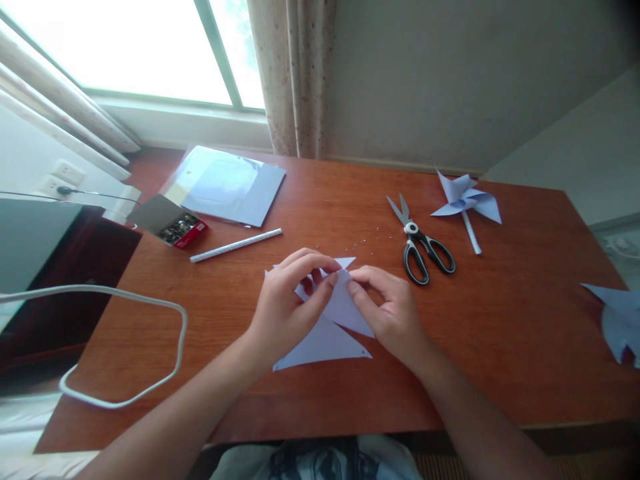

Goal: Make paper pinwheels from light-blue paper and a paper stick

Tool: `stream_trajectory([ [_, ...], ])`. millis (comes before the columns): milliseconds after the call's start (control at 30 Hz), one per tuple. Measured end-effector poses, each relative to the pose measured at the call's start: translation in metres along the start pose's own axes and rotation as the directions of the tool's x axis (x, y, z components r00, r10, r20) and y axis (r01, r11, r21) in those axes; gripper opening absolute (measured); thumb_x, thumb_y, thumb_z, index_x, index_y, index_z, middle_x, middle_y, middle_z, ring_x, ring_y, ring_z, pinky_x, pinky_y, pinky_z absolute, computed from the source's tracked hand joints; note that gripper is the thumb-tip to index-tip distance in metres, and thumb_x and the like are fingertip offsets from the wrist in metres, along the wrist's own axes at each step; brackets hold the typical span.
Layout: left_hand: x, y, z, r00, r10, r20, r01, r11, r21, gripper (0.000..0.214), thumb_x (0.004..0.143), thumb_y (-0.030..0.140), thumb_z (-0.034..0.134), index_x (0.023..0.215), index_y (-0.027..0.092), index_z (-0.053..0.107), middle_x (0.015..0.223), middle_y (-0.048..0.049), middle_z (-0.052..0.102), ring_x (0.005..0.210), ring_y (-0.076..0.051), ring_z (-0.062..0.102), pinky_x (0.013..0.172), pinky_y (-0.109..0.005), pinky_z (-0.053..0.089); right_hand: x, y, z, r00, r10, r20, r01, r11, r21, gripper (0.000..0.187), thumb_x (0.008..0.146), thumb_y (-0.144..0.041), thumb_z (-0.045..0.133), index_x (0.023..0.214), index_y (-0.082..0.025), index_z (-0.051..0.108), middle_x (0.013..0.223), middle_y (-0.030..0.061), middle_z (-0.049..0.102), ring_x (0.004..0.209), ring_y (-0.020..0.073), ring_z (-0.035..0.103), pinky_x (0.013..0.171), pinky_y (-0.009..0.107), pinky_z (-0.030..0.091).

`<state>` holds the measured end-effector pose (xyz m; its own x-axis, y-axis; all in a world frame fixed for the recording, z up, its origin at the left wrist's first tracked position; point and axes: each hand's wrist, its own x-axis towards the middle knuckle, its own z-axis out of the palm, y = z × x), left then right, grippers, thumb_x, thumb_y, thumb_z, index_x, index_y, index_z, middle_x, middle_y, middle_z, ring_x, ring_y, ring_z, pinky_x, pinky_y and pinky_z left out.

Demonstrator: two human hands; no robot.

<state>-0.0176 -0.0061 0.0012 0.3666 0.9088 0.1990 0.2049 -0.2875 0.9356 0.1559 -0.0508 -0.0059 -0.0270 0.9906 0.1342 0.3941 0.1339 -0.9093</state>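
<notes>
A white paper sheet [320, 343] with cuts running in from its corners lies on the wooden table in front of me. My left hand [295, 300] pinches an upper part of this paper between thumb and index finger. Close beside it, my right hand [385, 307] grips a pointed edge of the same paper with thumb and fingertips. The fingertips of both hands nearly meet. A small dark hole shows near the paper's lower right corner. Fingers hide part of the paper's upper side.
Black-handled scissors [420, 247] lie open right of my hands, before a finished paper pinwheel [465, 200]. A rolled paper stick [236, 245], an open red box [187, 230] and a plastic folder [225, 183] are at left. A white cable [183, 327] loops over the left edge.
</notes>
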Motion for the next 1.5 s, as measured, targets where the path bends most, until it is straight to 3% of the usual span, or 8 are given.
stream_trajectory([
  [233,-0.0001,-0.0014,0.0015,0.998,-0.059,-0.002,0.059,0.997,-0.053,0.01,0.088,0.012,0.064,0.095,0.017,0.07,0.087,-0.0039,0.069,0.074,-0.014,0.063,0.064,-0.025,0.05,0.0011,0.0022,-0.0001,0.989,0.115,0.093,-0.131,0.975,0.177,0.013,0.093,-0.025,0.059,0.087,-0.021,0.07,0.084,0.0035,0.071,0.079,0.0194,0.065,0.07,0.03,0.051],
  [733,0.0007,0.0015,0.0003,0.989,-0.145,0.02,0.147,0.983,-0.114,0.007,0.088,0.023,0.068,0.085,0.017,0.068,0.079,-0.0026,0.066,0.071,-0.014,0.059,0.062,-0.025,0.048,0.0015,0.0009,0.0004,0.991,0.062,0.121,-0.078,0.988,0.132,0.014,0.094,-0.022,0.06,0.088,-0.021,0.071,0.086,0.0033,0.072,0.086,0.0208,0.068,0.079,0.032,0.052],
  [967,0.001,0.0013,-0.0015,0.944,-0.316,0.092,0.328,0.887,-0.325,0.016,0.083,0.031,0.075,0.082,0.017,0.07,0.078,-0.0038,0.066,0.072,-0.016,0.059,0.064,-0.025,0.048,0.0013,-0.0008,0.0002,0.989,0.046,0.138,-0.06,0.993,0.098,0.013,0.093,-0.021,0.059,0.083,-0.021,0.068,0.081,0.002,0.07,0.084,0.0204,0.068,0.078,0.032,0.051],
  [1167,0.0015,-0.0001,-0.0013,0.922,-0.357,0.149,0.384,0.807,-0.448,0.017,0.081,0.031,0.077,0.081,0.015,0.07,0.076,-0.0023,0.064,0.069,-0.012,0.055,0.061,-0.022,0.044,0.001,-0.0023,-0.0001,0.987,0.046,0.153,-0.058,0.995,0.079,0.015,0.093,-0.021,0.058,0.081,-0.021,0.067,0.079,0.0021,0.068,0.082,0.0199,0.067,0.077,0.032,0.051],
  [1500,0.0026,-0.0003,-0.0014,0.906,-0.387,0.172,0.421,0.79,-0.446,0.022,0.082,0.036,0.076,0.081,0.015,0.068,0.076,-0.0021,0.062,0.067,-0.012,0.053,0.059,-0.022,0.042,0.0018,-0.0014,0.0003,0.99,0.023,0.139,-0.03,0.998,0.05,0.015,0.094,-0.023,0.058,0.083,-0.022,0.068,0.082,0.0027,0.071,0.081,0.0201,0.068,0.077,0.032,0.052],
])
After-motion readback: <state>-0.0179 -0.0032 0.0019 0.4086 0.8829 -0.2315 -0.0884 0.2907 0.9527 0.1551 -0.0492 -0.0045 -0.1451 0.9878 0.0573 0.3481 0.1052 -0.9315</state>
